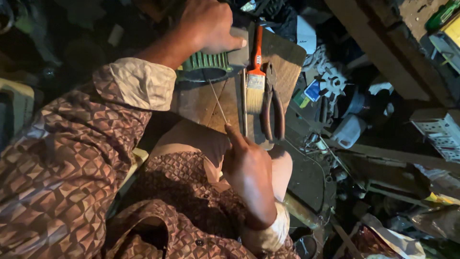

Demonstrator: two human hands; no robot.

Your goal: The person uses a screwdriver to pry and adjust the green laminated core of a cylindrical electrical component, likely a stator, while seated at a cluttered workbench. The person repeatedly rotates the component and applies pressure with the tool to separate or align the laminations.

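Observation:
My left hand (207, 25) grips a green ribbed motor housing (205, 64) that rests on a wooden board (283, 67). My right hand (248, 168) pinches a thin metal rod (217, 100) whose far tip points into the housing's lower rim. A paintbrush (256, 76) with an orange handle lies on the board just right of the rod. Dark pliers (272, 103) lie beside the brush. A long thin tool (245, 103) lies between the rod and the brush.
A white fan impeller (331, 82) and a white plastic container (349, 130) sit among clutter to the right. A white multi-socket strip (441, 134) lies at the far right. A wooden beam (378, 52) runs diagonally at the upper right.

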